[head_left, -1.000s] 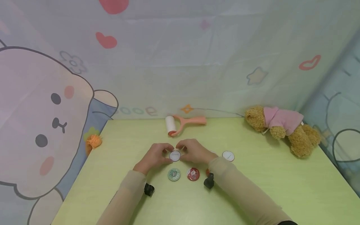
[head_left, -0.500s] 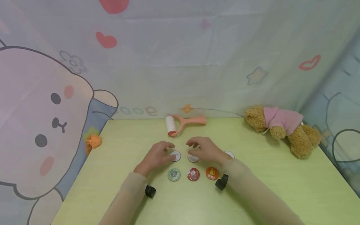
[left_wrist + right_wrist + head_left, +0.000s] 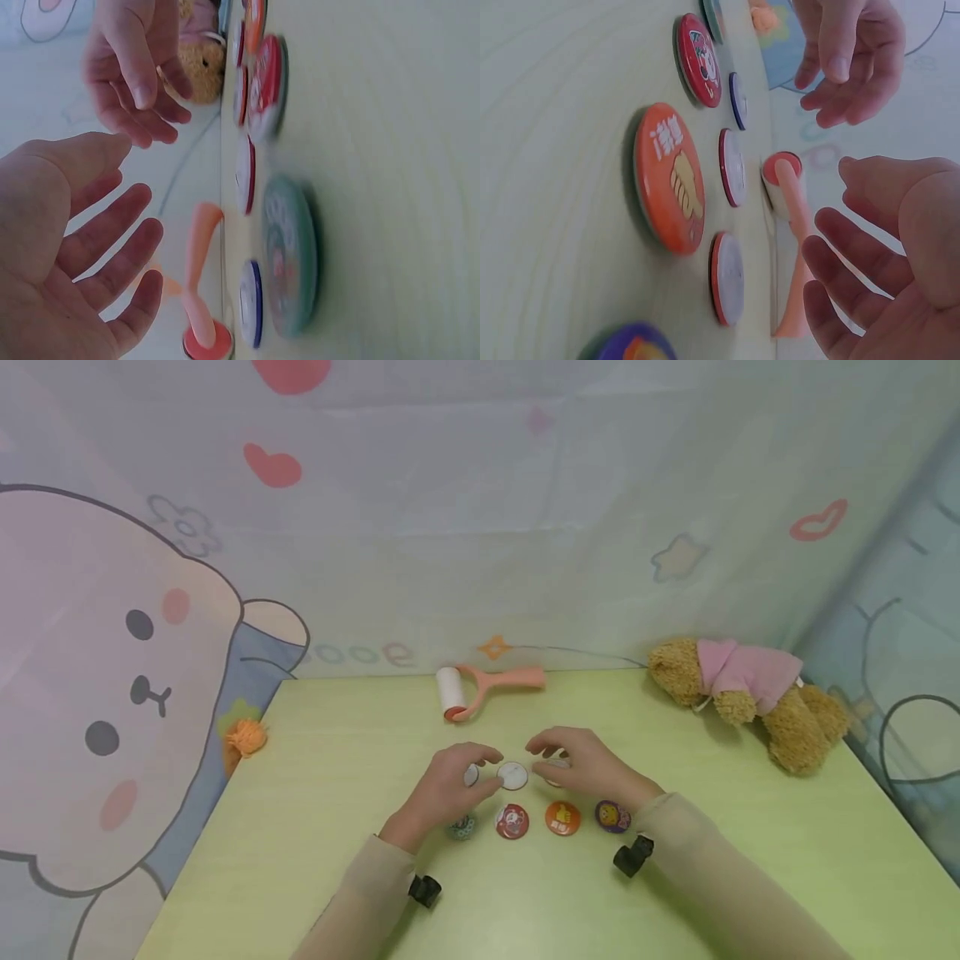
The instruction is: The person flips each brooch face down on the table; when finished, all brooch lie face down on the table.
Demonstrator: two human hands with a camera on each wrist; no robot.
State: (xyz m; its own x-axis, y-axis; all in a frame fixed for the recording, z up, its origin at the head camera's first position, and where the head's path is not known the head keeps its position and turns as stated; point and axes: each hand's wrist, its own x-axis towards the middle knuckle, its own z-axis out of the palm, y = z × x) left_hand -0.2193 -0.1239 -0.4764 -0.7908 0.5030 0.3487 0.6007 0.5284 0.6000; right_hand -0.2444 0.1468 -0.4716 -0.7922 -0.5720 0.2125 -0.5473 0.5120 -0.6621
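Observation:
My left hand (image 3: 450, 783) hovers over the left end of two rows of round badges, fingers loosely bent with nothing held. My right hand (image 3: 588, 770) hovers opposite, also relaxed and holding nothing. Between them lies a white disc (image 3: 513, 776) with a red rim (image 3: 724, 166). A blue-rimmed white disc (image 3: 251, 304) is partly hidden by my left hand in the head view; an orange-rimmed one (image 3: 728, 279) is partly behind my right fingers. The front row has a green badge (image 3: 289, 255), a red badge (image 3: 512, 821), an orange badge (image 3: 562, 818) and a purple badge (image 3: 612, 817).
A lint roller (image 3: 491, 685) with an orange handle lies at the table's back edge. A teddy bear (image 3: 750, 689) in pink lies at the back right. An orange fuzzy item (image 3: 247, 737) is at the left edge. A printed curtain (image 3: 465, 527) hangs behind the table (image 3: 337, 727).
Both hands were at the leftmost white disc, fingers touching it. They have let go and shifted right, the right hand first. The purple badge has come into sight, and the head view has shifted slightly.

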